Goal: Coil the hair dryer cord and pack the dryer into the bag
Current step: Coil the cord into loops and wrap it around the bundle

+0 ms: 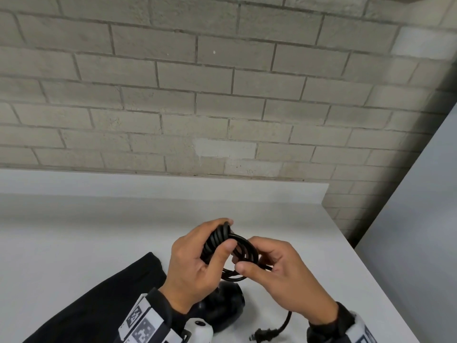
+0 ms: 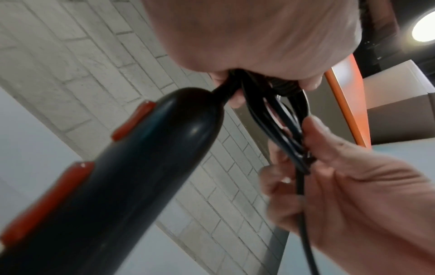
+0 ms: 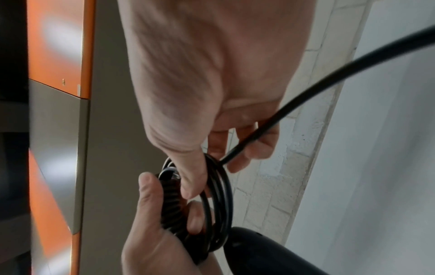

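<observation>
The black cord [image 1: 217, 240] is wound into a tight coil of several loops above the table. My left hand [image 1: 228, 232] grips the coil, thumb over the front. My right hand [image 1: 249, 256] pinches the loose outer loops [image 3: 217, 197] between thumb and fingers. A free length of cord [image 3: 329, 78] runs from this hand down to the plug [image 1: 262, 335], which lies on the table. The black hair dryer [image 1: 222, 308] sits below my left hand; its handle [image 2: 141, 167] carries red buttons. The black bag [image 1: 99, 300] lies flat at the lower left.
The white table [image 1: 86, 231] ends in an edge on the right [image 1: 371, 268] and meets a grey brick wall [image 1: 222, 95] behind. An orange and grey cabinet [image 3: 61, 55] shows in the wrist views.
</observation>
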### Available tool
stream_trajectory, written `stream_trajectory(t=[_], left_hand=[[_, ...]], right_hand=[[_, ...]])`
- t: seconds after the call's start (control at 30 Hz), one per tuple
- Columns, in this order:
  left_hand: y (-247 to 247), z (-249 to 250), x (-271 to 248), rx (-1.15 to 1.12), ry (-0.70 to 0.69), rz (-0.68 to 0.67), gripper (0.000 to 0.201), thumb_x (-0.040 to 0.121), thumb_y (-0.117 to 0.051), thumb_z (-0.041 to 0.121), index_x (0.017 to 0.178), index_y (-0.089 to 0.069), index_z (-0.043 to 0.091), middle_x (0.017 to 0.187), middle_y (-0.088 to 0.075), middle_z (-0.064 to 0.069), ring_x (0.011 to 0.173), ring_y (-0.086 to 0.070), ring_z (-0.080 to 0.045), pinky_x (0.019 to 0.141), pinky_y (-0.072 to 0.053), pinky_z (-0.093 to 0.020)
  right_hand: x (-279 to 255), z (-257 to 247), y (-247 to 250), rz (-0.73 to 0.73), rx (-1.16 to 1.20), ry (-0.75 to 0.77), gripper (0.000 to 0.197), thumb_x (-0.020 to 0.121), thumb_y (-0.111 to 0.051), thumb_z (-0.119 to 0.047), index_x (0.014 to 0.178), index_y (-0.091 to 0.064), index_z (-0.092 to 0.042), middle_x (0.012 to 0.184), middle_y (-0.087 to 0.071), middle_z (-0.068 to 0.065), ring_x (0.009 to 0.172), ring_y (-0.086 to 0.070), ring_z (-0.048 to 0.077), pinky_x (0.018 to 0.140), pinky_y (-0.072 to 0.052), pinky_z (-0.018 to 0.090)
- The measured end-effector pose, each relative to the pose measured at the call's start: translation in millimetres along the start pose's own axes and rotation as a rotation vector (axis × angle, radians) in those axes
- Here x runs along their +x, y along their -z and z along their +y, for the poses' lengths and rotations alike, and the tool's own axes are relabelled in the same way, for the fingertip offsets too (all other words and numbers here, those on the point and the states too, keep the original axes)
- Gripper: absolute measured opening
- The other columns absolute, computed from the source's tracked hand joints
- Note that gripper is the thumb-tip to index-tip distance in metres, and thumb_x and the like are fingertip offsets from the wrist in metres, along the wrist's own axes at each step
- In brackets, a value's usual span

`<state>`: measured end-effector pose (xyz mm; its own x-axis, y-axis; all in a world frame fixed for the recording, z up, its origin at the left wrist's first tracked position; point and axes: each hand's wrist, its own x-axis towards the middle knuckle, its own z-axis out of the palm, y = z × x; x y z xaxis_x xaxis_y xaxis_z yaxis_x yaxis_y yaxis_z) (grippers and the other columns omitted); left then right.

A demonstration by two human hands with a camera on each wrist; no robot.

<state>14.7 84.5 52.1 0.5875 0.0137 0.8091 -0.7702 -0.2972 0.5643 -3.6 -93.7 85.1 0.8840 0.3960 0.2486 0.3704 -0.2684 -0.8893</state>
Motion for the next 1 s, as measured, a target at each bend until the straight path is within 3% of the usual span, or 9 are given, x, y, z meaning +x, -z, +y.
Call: stream_trajectory(t=[0.1,0.17,0.27,0.37,0.5,0.67,0.83,0.93,1.0], left_hand=[[-2,6,-1,-0.014,0.048,0.014,0.034,0.095,-0.052,0.051,0.107,-0.064,0.022,0.095,-0.069,0.011,0.079,-0.067,0.002,0.071,-0.047,-0.006],[-4,7,-1,0.002,0.084,0.065,0.036,0.094,-0.052,0.054,0.104,-0.065,0.022,0.095,-0.068,0.014,0.078,-0.067,0.002,0.069,-0.046,-0.004],[-8,8,0,0.016,0.112,0.113,0.04,0.092,-0.051,0.057,0.103,-0.064,0.02,0.093,-0.068,0.014,0.076,-0.066,0.001,0.068,-0.046,-0.004],[-10,10,-2,0.028,0.105,0.129,0.04,0.093,-0.051,0.058,0.102,-0.064,0.02,0.082,-0.069,0.012,0.074,-0.066,0.001,0.066,-0.046,-0.003],[-10,11,-4,0.056,0.063,0.118,0.034,0.094,-0.052,0.054,0.102,-0.064,0.023,0.081,-0.066,0.009,0.071,-0.065,0.0,0.064,-0.046,-0.004],[-11,3,-4,0.109,-0.031,0.111,0.04,0.096,-0.054,0.048,0.103,-0.065,0.01,0.08,-0.07,0.004,0.07,-0.065,-0.004,0.06,-0.05,-0.01],[-9,0,-4,0.121,-0.096,0.123,0.033,0.097,-0.054,0.044,0.102,-0.062,0.013,0.076,-0.068,0.002,0.066,-0.061,-0.005,0.057,-0.049,-0.015],[-9,-2,-2,0.123,-0.103,0.118,0.032,0.097,-0.054,0.044,0.102,-0.063,0.013,0.076,-0.067,0.003,0.067,-0.061,-0.005,0.058,-0.049,-0.014],[-9,-4,-2,0.123,-0.07,0.126,0.038,0.096,-0.054,0.044,0.101,-0.066,0.008,0.082,-0.067,0.007,0.072,-0.063,-0.002,0.062,-0.05,-0.012]], right_hand=[[-1,1,0,0.025,-0.14,0.053,0.015,0.087,-0.07,-0.025,0.1,-0.068,-0.033,0.097,-0.066,-0.013,0.095,-0.059,0.011,0.081,-0.042,0.021],[-3,5,-9,0.216,-0.241,0.117,0.026,0.082,-0.074,-0.028,0.104,-0.063,-0.034,0.104,-0.06,-0.013,0.101,-0.055,0.009,0.081,-0.038,0.011],[-8,8,-28,0.543,-0.556,0.286,0.028,0.077,-0.077,-0.025,0.1,-0.062,-0.029,0.095,-0.05,-0.006,0.081,-0.051,0.009,0.068,-0.043,0.016],[-9,8,-46,0.612,-0.85,0.312,0.02,0.082,-0.071,-0.023,0.102,-0.072,-0.024,0.08,-0.052,0.001,0.063,-0.046,0.017,0.049,-0.041,0.028],[-10,-1,-56,0.537,-0.795,0.132,0.025,0.09,-0.051,-0.038,0.095,-0.071,-0.026,0.077,-0.054,-0.005,0.059,-0.053,0.014,0.042,-0.042,0.024],[-10,-18,-47,0.339,-0.248,-0.167,0.019,0.094,-0.056,-0.032,0.078,-0.064,-0.029,0.078,-0.052,-0.01,0.073,-0.053,0.001,0.063,-0.041,0.013],[-11,-39,-17,0.102,0.194,-0.408,0.045,0.09,-0.053,-0.046,0.054,-0.047,-0.018,0.065,-0.041,0.001,0.061,-0.042,0.017,0.067,-0.035,0.031],[-13,-39,-8,0.054,0.252,-0.36,0.047,0.086,-0.05,-0.049,0.052,-0.041,-0.019,0.065,-0.042,-0.001,0.067,-0.043,0.019,0.074,-0.039,0.031],[-17,-31,-8,0.056,0.16,-0.259,0.039,0.09,-0.057,-0.043,0.06,-0.057,-0.018,0.069,-0.056,-0.008,0.07,-0.053,0.012,0.076,-0.043,0.025]])
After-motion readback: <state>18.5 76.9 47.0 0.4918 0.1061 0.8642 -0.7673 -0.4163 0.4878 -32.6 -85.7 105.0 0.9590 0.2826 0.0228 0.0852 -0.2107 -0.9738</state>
